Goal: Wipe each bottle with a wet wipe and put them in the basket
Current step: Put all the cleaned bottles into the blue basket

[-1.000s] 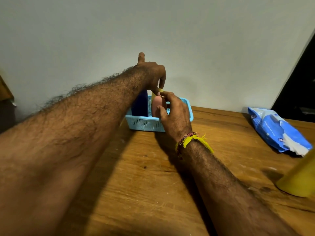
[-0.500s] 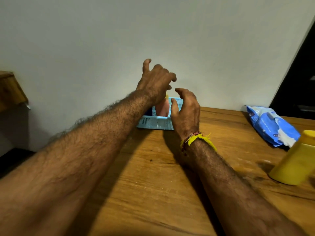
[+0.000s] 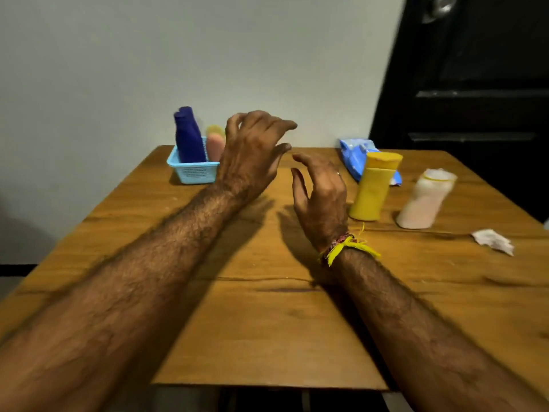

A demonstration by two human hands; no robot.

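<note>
Bottles pending: yellow bottle [image 3: 372, 188] and pale bottle [image 3: 424, 199] stand right of the basket [image 3: 193, 172], which holds 2. Both look light, rigid, smooth plastic; grip mid-body. Left hand [image 3: 252, 153] and right hand [image 3: 320, 194] hover released, grasping nothing.

At the upper left of the table [image 3: 267, 322], whose top was a warm honey-brown wood streaked with darker grain, the basket [image 3: 194, 172] was pale sky blue with a fine perforated grid, and it held a deep blue bottle [image 3: 188, 138] and a salmon-pink bottle [image 3: 214, 147] with a yellowish cap. To the right of centre the yellow bottle [image 3: 372, 190] was mustard, the pale bottle [image 3: 424, 200] was whitish pink, and the wipes pack [image 3: 353, 157] was bright blue with white. The crumpled wipe [image 3: 493, 240] at the right edge was white, the thread [image 3: 346, 246] on the right wrist yellow with reddish beads, the wall [image 3: 118, 69] grey-white and the door [image 3: 475, 84] black.
</note>
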